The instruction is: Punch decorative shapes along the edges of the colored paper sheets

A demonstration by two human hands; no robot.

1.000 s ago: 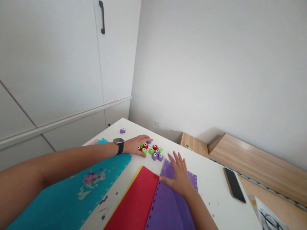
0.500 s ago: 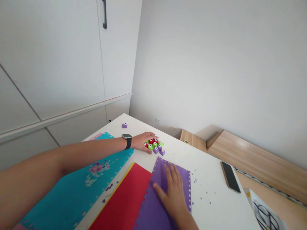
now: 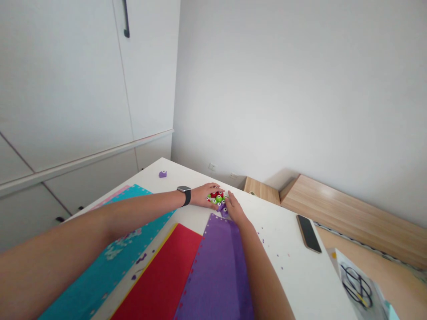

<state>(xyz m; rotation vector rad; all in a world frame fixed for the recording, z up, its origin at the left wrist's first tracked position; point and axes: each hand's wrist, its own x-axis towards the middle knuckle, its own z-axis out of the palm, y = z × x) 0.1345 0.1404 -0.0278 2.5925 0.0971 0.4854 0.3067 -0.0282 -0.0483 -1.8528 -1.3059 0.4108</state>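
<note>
Small clustered pieces (image 3: 219,200) — red, green, purple, dark-dotted white on top

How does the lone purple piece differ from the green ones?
The lone purple piece sits apart near the table's corner; the green pieces are bunched with red pieces. Left hand and right hand flank the green pieces, not the lone purple piece. Shared: eye-like tops.
</note>
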